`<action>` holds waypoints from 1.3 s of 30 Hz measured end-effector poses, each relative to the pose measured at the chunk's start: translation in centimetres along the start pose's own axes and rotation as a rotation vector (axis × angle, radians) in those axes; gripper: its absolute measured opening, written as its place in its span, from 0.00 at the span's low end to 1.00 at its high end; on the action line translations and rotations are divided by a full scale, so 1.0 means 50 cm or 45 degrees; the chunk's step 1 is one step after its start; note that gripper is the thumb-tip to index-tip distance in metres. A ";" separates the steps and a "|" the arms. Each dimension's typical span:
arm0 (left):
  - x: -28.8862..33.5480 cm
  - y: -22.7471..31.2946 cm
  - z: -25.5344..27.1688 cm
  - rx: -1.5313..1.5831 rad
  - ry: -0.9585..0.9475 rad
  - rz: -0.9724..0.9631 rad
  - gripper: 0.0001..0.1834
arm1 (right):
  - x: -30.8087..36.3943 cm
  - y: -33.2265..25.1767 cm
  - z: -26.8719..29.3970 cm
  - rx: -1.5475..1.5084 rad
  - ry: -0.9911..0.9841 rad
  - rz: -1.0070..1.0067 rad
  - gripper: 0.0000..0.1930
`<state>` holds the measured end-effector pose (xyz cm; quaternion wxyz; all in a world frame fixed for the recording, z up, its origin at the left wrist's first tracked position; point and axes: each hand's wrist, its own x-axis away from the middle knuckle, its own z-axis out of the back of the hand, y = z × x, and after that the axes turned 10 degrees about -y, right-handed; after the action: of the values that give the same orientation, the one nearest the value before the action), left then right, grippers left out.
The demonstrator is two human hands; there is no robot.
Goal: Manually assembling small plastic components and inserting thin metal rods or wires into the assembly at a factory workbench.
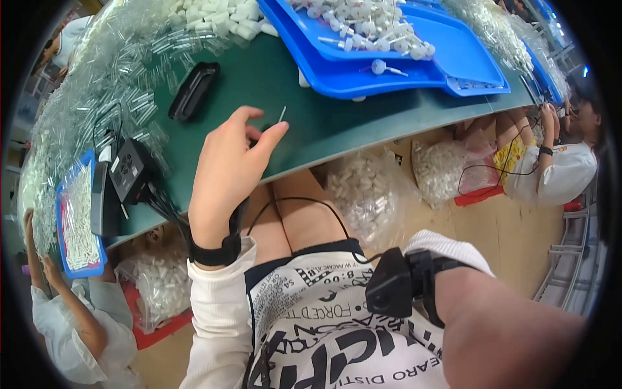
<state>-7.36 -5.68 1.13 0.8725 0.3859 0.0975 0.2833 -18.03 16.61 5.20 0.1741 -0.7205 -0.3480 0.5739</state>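
My left hand (230, 159) hovers over the near edge of the green table, its thumb and index finger apart. By the thumb tip is a thin metal pin (282, 114); the frame does not show clearly whether the thumb touches it. A black oblong case (193, 92), open at the top, lies just beyond this hand. My right hand (512, 318) is raised close to the camera at the lower right, blurred, with its fingers out of the picture. Black straps with small devices circle both my wrists.
Blue trays (363, 84) at the far side hold white round plastic pieces on metal shafts. Clear tubes (139, 97) and white pieces (223, 16) heap along the table's left and back. A black box (133, 165) with cables stands at left. Bags of white parts (366, 194) sit below; people work at both sides.
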 end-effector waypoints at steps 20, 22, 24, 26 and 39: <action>-0.140 -0.186 0.205 -0.714 0.609 0.817 0.21 | -0.271 -0.070 0.318 1.269 0.319 -0.806 0.12; -0.155 -0.174 0.204 -0.639 0.577 0.838 0.20 | -0.304 -0.059 0.351 1.638 0.200 -1.168 0.13; -0.175 -0.166 0.199 -0.563 0.540 0.857 0.20 | -0.312 -0.033 0.381 1.858 -0.006 -1.096 0.15; -0.192 -0.164 0.194 -0.686 0.349 0.870 0.17 | -0.312 -0.006 0.385 1.957 -0.175 -1.170 0.15; -0.212 -0.094 0.202 -0.444 0.717 0.704 0.19 | -0.371 0.036 0.382 2.074 -0.017 -0.840 0.10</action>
<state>-10.15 -20.47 4.08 0.7554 0.1518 0.1754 0.6128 -37.44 -0.52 11.76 0.7891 -0.2317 -0.0219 0.5685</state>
